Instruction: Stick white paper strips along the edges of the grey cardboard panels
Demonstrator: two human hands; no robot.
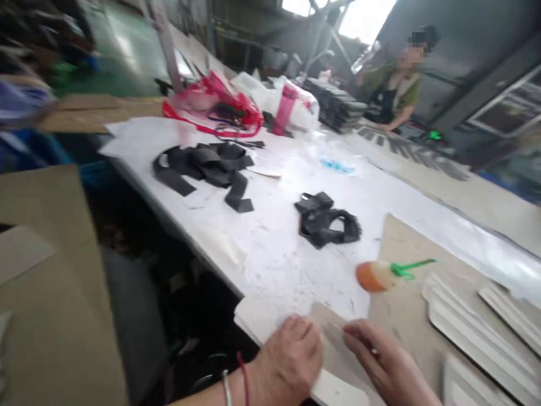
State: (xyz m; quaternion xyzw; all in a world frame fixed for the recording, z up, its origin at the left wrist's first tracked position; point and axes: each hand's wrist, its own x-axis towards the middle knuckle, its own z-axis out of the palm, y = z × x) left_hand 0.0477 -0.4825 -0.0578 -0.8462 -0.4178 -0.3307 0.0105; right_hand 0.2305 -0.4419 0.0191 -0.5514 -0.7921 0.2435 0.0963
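Resting curled left hand on pale sheets at table edge; right hand, fingers slightly parted, at beige piece. I can't tell if either grips. Uneven pressure could slide sheets off.

The left hand hides part of the pale stack, which the bottom edge cuts off

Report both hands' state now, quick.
Left hand: curled over the flat off-white stacked pieces; grip can't be told.
Right hand: half-curled at the thin grey-beige sheet; grip can't be told.
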